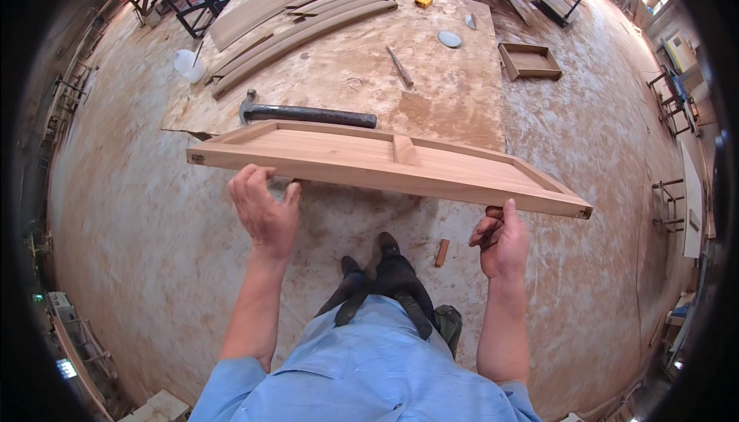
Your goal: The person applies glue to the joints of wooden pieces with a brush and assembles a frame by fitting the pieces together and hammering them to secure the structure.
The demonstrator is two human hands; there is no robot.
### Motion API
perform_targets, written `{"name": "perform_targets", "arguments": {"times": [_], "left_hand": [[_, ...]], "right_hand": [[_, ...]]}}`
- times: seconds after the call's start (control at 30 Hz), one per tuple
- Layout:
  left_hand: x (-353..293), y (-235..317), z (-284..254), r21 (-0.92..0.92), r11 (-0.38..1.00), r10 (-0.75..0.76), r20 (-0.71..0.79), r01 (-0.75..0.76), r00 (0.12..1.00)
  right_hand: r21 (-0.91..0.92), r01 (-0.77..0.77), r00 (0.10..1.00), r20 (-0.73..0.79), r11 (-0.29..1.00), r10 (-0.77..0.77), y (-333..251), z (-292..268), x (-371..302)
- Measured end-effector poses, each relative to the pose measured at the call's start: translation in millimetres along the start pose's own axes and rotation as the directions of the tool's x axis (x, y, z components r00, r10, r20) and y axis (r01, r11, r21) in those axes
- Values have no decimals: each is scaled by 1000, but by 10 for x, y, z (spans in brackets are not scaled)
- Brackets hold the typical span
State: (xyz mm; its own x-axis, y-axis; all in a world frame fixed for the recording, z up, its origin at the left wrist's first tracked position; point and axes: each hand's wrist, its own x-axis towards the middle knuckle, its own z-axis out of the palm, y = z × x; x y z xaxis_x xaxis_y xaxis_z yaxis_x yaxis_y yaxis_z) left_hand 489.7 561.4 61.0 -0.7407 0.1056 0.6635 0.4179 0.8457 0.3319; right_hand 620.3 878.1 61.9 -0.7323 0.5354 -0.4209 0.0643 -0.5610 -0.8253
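A long, shallow wooden framed panel (331, 147), with raised rails and a short cross-piece near its middle, spans the space in front of me. It tilts slightly, its right end nearer to me. My left hand (264, 208) grips its near rail towards the left end, fingertips against the wood and thumb apart. At the right part of the same rail, my right hand (502, 241) holds on with the thumb up against the edge and the fingers curled below. Just behind the panel, a claw hammer (312, 115) with a dark handle lies on the worktable (339, 75).
Several curved wooden pieces (308, 31) lie at the table's far left, near a white container (187, 65). A chisel-like tool (400, 68), a yellow tape measure (422, 0) and a round white disc (449, 38) lie farther right. A wooden tray (530, 61) stands beyond the right edge; a wood offcut (442, 252) is on the floor.
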Motion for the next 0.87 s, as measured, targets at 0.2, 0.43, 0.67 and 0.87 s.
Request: {"name": "perform_targets", "arguments": {"times": [0.2, 0.43, 0.67, 0.87], "left_hand": [[-30, -74, 52, -49, 998, 30, -51, -33, 998], [9, -15, 22, -78, 996, 35, -50, -39, 998], [26, -15, 15, -50, 998, 41, -46, -43, 998], [-18, -107, 32, -33, 999, 34, -36, -35, 999]], "right_hand": [[-23, 35, 999, -30, 999, -36, -1, 58, 3], [-37, 46, 996, -76, 998, -48, -4, 77, 6], [-26, 37, 996, -79, 999, -39, 6, 81, 34], [-12, 39, 999, -21, 999, -39, 59, 67, 28]]}}
